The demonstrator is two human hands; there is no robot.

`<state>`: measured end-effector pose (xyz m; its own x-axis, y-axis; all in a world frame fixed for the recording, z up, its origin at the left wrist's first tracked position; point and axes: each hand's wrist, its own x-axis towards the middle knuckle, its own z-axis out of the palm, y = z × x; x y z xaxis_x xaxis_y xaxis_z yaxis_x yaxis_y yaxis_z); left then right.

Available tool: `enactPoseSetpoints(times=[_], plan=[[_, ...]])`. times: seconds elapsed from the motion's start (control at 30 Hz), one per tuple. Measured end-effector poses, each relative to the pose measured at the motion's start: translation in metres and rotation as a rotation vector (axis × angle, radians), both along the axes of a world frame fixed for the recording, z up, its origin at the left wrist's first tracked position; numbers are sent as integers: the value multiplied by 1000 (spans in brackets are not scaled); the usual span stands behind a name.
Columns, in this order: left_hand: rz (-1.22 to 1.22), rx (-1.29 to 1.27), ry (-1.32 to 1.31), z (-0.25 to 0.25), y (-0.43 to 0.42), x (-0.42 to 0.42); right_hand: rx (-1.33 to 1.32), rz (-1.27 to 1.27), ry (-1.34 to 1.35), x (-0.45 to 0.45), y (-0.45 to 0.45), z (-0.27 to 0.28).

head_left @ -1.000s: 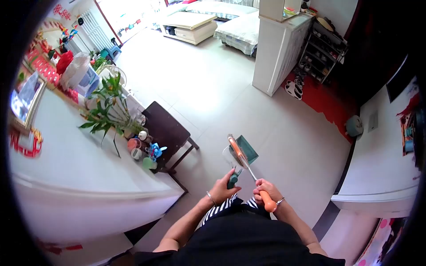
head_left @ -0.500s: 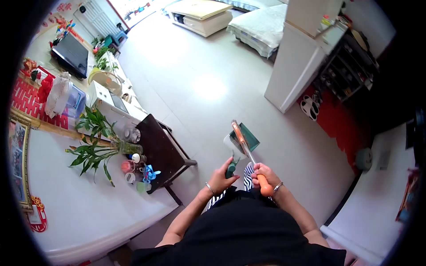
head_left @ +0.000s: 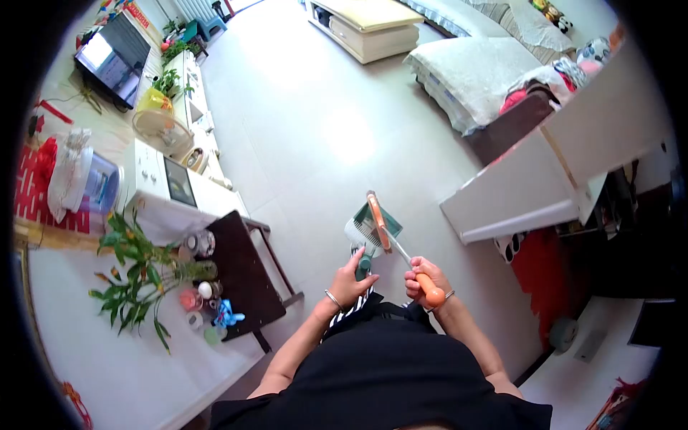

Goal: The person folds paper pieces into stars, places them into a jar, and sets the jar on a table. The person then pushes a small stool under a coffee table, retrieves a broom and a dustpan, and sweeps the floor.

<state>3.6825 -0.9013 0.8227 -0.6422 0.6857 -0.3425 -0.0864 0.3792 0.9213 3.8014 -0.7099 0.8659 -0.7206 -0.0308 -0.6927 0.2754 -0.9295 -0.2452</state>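
Note:
My left hand [head_left: 350, 285] grips the green handle of a dustpan [head_left: 389, 223] in front of my waist, thumb and fingers around it. The pan part is dark green, with a pale toothed comb edge on its left. In my right hand [head_left: 427, 278] is a brush [head_left: 377, 215] with an orange knobbed handle, a thin metal shaft and a narrow orange head. The brush head lies across the dustpan as seen from above and hides part of it. Whether the two touch I cannot tell. Both tools point forward over the pale floor.
At left stands a dark brown table [head_left: 244, 279] with jars, a potted plant [head_left: 140, 276] and a blue bow-like item [head_left: 228, 313]. A white cabinet wall [head_left: 516, 186] juts in at right, beside a red mat [head_left: 534, 287]. Ahead are a low table [head_left: 365, 32] and a covered sofa [head_left: 466, 75].
The view has shifted forward and turned, showing more of the sofa at right. Both hands keep hold of their tools, which sit slightly further left in view.

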Motion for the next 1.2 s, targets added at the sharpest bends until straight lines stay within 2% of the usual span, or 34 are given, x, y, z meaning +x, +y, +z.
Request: enactPoseSetpoints(times=[0.1, 0.3, 0.37, 0.4, 0.6, 0.67, 0.77, 0.83, 0.87, 0.9, 1.07, 1.2], plan=[[-46, -8, 66, 15, 34, -77, -5, -7, -3, -66, 27, 13], [-53, -41, 95, 12, 87, -197, -43, -15, 71, -175, 88, 16], [-10, 81, 97, 11, 108, -234, 32, 60, 49, -216, 112, 16], [19, 12, 30, 26, 121, -254, 38, 89, 54, -238, 125, 12], [181, 34, 60, 17, 189, -379, 112, 282, 63, -392, 213, 2], [213, -18, 107, 19, 215, -422, 96, 327, 72, -449, 245, 8], [342, 64, 65, 19, 242, -478, 92, 407, 63, -532, 282, 20], [434, 31, 129, 30, 258, -514, 100, 467, 64, -581, 303, 23], [477, 14, 40, 35, 265, -537, 137, 510, 81, -612, 312, 28], [498, 10, 99, 32, 270, -557, 160, 550, 104, -637, 317, 29], [593, 84, 22, 16, 298, -681, 182, 578, 104, -772, 345, 12], [572, 79, 65, -4, 309, -800, 204, 603, 69, -884, 355, 7]])
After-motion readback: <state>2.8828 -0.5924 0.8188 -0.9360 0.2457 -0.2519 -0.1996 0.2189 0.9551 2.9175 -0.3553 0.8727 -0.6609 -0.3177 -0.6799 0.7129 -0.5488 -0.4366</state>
